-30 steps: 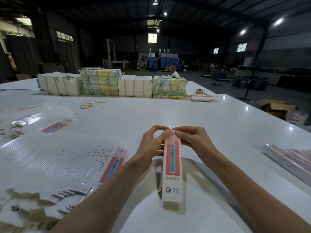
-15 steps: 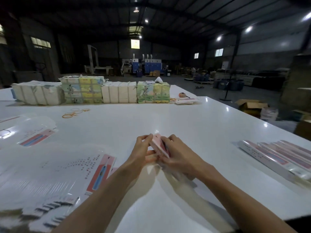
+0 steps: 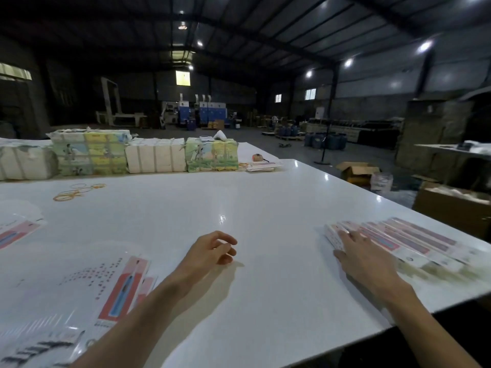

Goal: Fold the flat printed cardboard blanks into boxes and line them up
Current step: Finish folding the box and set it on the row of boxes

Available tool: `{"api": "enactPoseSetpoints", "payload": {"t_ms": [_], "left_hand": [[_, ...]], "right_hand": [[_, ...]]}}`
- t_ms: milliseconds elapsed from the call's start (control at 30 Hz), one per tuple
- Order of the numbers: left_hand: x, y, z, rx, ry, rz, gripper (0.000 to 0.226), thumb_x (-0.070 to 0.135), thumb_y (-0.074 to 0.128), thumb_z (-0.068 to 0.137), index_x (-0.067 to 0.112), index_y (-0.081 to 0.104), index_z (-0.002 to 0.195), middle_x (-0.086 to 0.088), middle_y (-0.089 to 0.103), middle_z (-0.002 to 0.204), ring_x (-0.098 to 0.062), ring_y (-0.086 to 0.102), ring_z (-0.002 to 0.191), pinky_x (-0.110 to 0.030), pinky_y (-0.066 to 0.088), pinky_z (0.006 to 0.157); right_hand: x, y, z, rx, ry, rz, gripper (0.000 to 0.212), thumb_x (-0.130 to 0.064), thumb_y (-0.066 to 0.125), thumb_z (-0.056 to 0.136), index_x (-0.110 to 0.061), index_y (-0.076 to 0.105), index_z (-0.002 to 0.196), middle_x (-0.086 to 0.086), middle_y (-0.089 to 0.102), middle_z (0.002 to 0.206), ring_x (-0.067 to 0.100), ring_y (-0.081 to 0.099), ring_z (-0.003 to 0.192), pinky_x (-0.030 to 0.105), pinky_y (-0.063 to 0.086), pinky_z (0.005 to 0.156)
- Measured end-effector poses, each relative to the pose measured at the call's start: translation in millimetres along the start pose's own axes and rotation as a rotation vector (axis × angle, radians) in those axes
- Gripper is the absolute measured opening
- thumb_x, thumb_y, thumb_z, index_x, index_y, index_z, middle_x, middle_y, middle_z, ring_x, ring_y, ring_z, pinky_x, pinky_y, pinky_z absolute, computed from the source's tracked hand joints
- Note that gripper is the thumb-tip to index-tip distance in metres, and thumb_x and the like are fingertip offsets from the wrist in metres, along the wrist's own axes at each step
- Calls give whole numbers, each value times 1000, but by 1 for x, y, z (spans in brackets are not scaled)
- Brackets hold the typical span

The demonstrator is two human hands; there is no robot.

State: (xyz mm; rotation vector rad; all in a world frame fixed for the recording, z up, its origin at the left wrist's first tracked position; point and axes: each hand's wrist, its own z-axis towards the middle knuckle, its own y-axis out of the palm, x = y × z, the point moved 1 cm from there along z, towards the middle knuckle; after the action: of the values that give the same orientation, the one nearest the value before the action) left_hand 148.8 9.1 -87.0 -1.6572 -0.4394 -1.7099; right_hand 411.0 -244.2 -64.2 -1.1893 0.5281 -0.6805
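A row of folded pink-and-white boxes (image 3: 414,239) lies side by side near the table's right edge. My right hand (image 3: 364,254) rests flat on the leftmost box of that row, fingers straight. My left hand (image 3: 212,251) hovers just above the white table (image 3: 265,197) at the centre, fingers loosely curled and holding nothing. A spread stack of flat printed blanks (image 3: 79,293) with a red-and-blue panel lies at the lower left, partly under my left forearm. More flat blanks (image 3: 16,229) lie at the far left edge.
Wrapped bundles (image 3: 119,152) stand in a line along the table's far side. Rubber bands (image 3: 77,191) lie in front of them. A small pile of blanks (image 3: 261,166) sits at the far right corner. Cardboard cartons (image 3: 451,208) stand on the floor to the right.
Both hands were folding one box at the centre. My right hand has carried it to the right and laid it against the row; my left hand has let go and stayed near the centre.
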Motion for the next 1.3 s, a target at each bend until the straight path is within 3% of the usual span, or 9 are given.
{"api": "enactPoseSetpoints", "payload": {"t_ms": [200,267,467,567,633,767,867,1000,1300], "left_hand": [[4,3,-3,-24,4,61,22,7,57,104,15,77,103,-8,80,94,-16,74,82,-30,60,90],[5,3,-4,-12,7,77,23,6,56,104,16,77,102,-8,80,94,-17,74,82,-33,61,91],[14,-3,-8,120,93,237,29,9,54,101,28,75,94,-2,77,85,-17,75,73,-31,63,73],[21,-11,-11,188,106,543,25,15,54,102,34,70,99,7,75,86,-7,72,70,-26,62,72],[28,-17,-12,221,77,697,20,18,56,102,34,67,106,6,75,94,-6,70,75,-26,60,74],[54,-44,-17,169,-94,983,24,26,58,102,24,62,126,-3,72,121,-21,67,105,-33,55,93],[79,-68,-33,-9,-349,1257,47,41,71,96,17,59,134,-6,63,133,-25,61,119,-32,50,94],[90,-90,-55,12,-658,1502,80,62,86,76,16,58,135,-7,61,136,-29,58,125,-38,51,103],[72,-111,-62,12,-754,1444,90,70,87,68,14,58,133,-2,68,127,-24,66,113,-40,54,102]], "right_hand": [[-9,-13,-2,28,-84,-108,58,-47,46,108,-26,29,159,2,26,169,26,31,153,43,33,122],[-38,-26,6,61,-138,-79,53,-48,46,108,-24,38,155,2,33,165,25,38,149,44,37,119],[-164,-42,28,173,-446,196,29,-39,46,108,-21,65,120,-1,71,115,23,67,101,39,57,85],[-204,-23,31,148,-449,329,23,-31,46,106,-18,64,102,-1,70,92,24,64,79,32,47,64],[-214,-2,26,128,-416,376,19,-25,44,103,-17,60,97,-2,68,86,26,61,75,34,41,61],[-208,23,29,36,-377,488,21,-21,46,101,-19,65,109,0,73,95,28,66,90,37,50,76],[-207,27,34,14,-351,574,22,-22,47,101,-21,67,110,-1,74,93,27,66,91,36,51,79],[-212,28,34,-25,-373,634,22,-21,48,101,-21,69,108,-2,74,92,26,67,89,37,53,82],[-212,32,34,-51,-394,698,21,-20,49,98,-24,69,101,-8,71,81,20,66,81,31,47,70]]}}
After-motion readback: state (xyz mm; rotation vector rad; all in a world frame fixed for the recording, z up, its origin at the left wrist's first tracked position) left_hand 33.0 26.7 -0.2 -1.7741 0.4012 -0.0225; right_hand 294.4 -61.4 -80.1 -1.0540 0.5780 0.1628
